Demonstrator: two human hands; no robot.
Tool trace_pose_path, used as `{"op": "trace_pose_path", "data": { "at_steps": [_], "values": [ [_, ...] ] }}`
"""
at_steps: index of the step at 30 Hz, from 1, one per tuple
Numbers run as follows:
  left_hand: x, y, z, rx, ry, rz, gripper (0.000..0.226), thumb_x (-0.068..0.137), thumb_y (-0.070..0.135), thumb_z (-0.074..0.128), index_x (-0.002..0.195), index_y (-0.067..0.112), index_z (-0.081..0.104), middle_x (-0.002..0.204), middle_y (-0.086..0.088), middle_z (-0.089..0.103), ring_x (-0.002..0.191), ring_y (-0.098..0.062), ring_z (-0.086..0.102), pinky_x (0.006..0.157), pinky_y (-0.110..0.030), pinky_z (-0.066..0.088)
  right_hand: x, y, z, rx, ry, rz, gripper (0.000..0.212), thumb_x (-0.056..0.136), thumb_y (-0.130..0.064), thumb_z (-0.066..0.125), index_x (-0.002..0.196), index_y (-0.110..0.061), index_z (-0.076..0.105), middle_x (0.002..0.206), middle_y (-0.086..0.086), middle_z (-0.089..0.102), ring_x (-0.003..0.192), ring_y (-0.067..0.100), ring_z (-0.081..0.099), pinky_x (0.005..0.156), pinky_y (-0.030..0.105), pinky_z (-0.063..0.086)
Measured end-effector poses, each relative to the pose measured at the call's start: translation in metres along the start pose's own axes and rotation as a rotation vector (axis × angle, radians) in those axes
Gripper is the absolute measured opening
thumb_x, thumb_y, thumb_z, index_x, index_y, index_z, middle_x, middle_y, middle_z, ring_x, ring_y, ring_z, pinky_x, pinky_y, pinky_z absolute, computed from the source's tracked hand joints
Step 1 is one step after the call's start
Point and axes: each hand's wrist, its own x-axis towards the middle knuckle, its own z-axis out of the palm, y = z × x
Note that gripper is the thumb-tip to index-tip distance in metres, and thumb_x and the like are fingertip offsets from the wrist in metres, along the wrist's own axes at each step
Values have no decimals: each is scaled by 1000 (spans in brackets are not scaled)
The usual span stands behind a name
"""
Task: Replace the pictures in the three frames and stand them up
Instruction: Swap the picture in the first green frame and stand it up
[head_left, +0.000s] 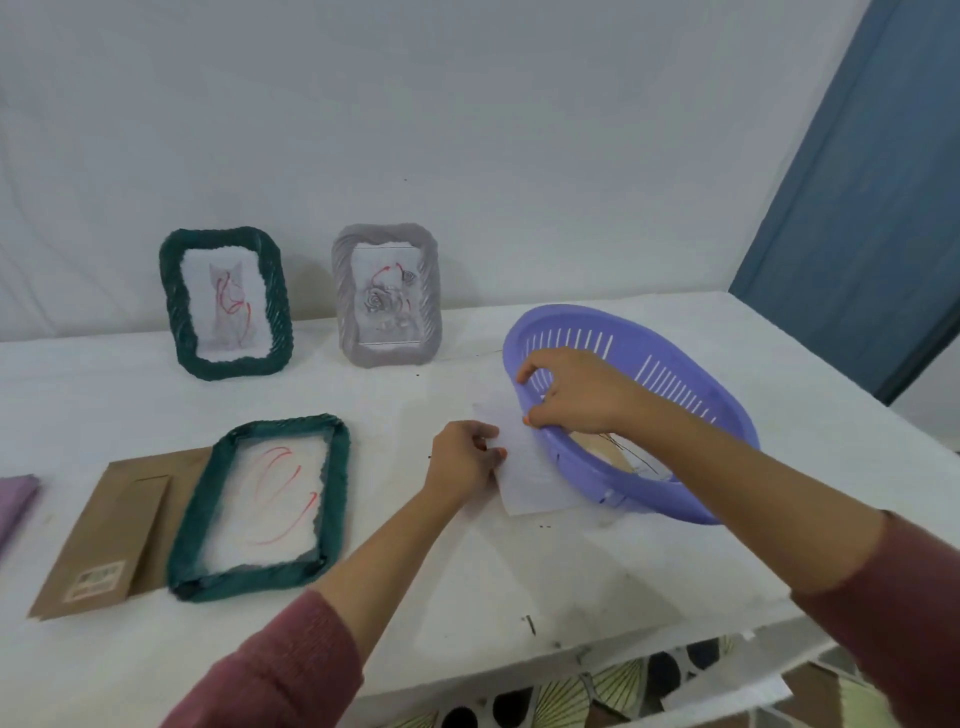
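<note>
- My left hand (464, 453) pinches the near-left edge of a white sheet of paper (524, 467), thumb and fingers closed on it; the sheet lies flat on the white table (467, 571) and runs from that hand rightward, its far side tucked under the purple basket (670, 358).
- My right hand (566, 395) sits just above and to the right of the sheet, fingers curled over the near rim of the basket and gripping it; the basket is tipped up off the table on that side.
- Inside the basket I can make out a brown card with dark lines, partly hidden by my right forearm.
- A dark green frame (260, 506) lies flat to the left of my left hand, well apart from it, overlapping a brown backing board (109, 540).
- A second green frame (226, 304) and a grey frame (387, 296) stand upright at the back against the white wall, each with a picture in it.
</note>
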Motion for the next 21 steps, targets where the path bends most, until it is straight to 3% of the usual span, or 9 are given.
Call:
{"op": "trace_pose_path", "data": {
  "at_steps": [3, 5, 7, 10, 12, 14, 17, 21],
  "values": [
    [-3, 3, 1, 36, 11, -2, 31, 84, 14, 64, 114, 5, 63, 89, -7, 58, 80, -20, 54, 64, -19, 38, 0, 3, 13, -6, 9, -25, 40, 79, -16, 68, 116, -13, 53, 88, 0, 48, 72, 15, 47, 57, 23, 36],
    [-5, 5, 1, 128, 57, 30, 31, 87, 21, 61, 115, 9, 63, 107, -10, 62, 97, -23, 58, 76, -19, 39, 0, 4, 17, 4, 5, -26, 37, 80, -20, 67, 113, -12, 52, 91, 4, 52, 68, 14, 48, 52, 21, 34],
    [-9, 11, -3, 175, 170, 105, 34, 91, 28, 55, 121, 13, 59, 124, -13, 55, 113, -24, 54, 91, -23, 37, 2, 8, 13, 48, 6, 13, 37, 81, -30, 67, 109, -11, 52, 93, 6, 57, 70, 18, 55, 57, 24, 41],
    [-15, 37, -13, -74, 223, 176, 38, 94, 35, 45, 129, 22, 50, 128, -9, 53, 115, -22, 52, 98, -28, 41, 11, 31, -7, -10, 117, 149, 32, 86, -32, 61, 95, -2, 55, 89, 10, 60, 77, 26, 61, 67, 33, 45],
    [-12, 51, -15, -165, 100, 177, 40, 92, 39, 48, 130, 28, 47, 126, -6, 56, 113, -22, 54, 98, -40, 47, 15, 53, -15, -166, 107, 265, 31, 88, -29, 60, 75, -4, 49, 73, 6, 54, 63, 19, 54, 58, 29, 41],
    [-11, 58, -15, -110, -21, 165, 44, 89, 33, 56, 132, 26, 47, 129, -7, 55, 115, -24, 54, 98, -45, 47, 15, 70, -12, -306, -7, 372, 26, 86, -28, 62, 85, -5, 51, 80, 6, 54, 64, 18, 52, 56, 28, 38],
    [-8, 57, -9, -124, -80, 123, 46, 86, 20, 62, 131, 19, 50, 133, -11, 51, 116, -29, 55, 97, -45, 49, 14, 86, 1, -394, -114, 457, 44, 80, -31, 69, 111, -4, 54, 106, 11, 61, 98, 27, 59, 71, 30, 40],
    [-8, 55, -7, -151, -72, 113, 49, 85, 18, 62, 133, 17, 49, 135, -11, 50, 116, -30, 55, 98, -45, 49, 16, 93, 5, -247, -174, 557, 58, 75, -28, 75, 117, 0, 48, 103, 17, 61, 96, 33, 62, 74, 36, 47]
  ]
}}
